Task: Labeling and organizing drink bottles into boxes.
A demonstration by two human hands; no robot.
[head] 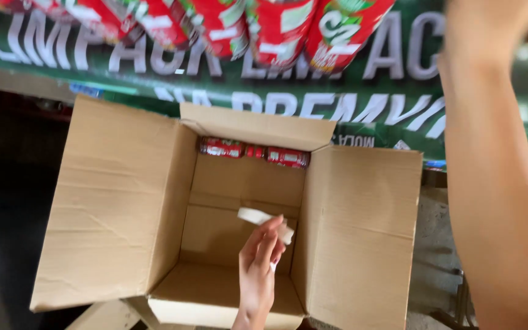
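Observation:
An open cardboard box (pixel 123 201) stands below me with its flaps spread out. My left hand (pixel 258 269) reaches into it from the near side and pinches a small white strip (pixel 256 216) between its fingers, just above the box's bare bottom. Red packets (pixel 253 151) lie in a row against the far inner wall. My right forearm (pixel 496 183) rises along the right edge. My right hand (pixel 490 18) is cut off by the top edge, so its fingers are hidden. More red packets (pixel 276 27) with green and white print line the top.
A green banner with large white letters (pixel 398 91) runs behind the box, under the upper row of packets. A dark space (pixel 1 214) lies left of the box. Grey concrete (pixel 435 263) shows at the lower right.

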